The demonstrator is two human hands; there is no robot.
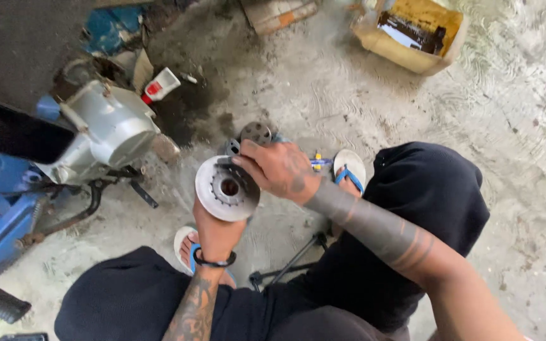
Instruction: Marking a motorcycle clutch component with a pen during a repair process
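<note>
- Head view: the left hand (215,232) was clamped from below on a round metal hub (225,188), holding it above the concrete floor (361,101), between the knees.
- The right hand (279,169) lay over the hub's upper right edge, fingers (242,161) closed on a small dark part at the rim; what that part was I could not tell.
- To do this well, I judged, the left hand should keep the hub level and still, and the right should work with fingertips only.
- The hub was pale grey, a disc with a toothed ring round a central hole.
- A grey engine casing (112,129) stood near the floor's left edge, a smaller disc (256,132) just beyond the hands.
</note>
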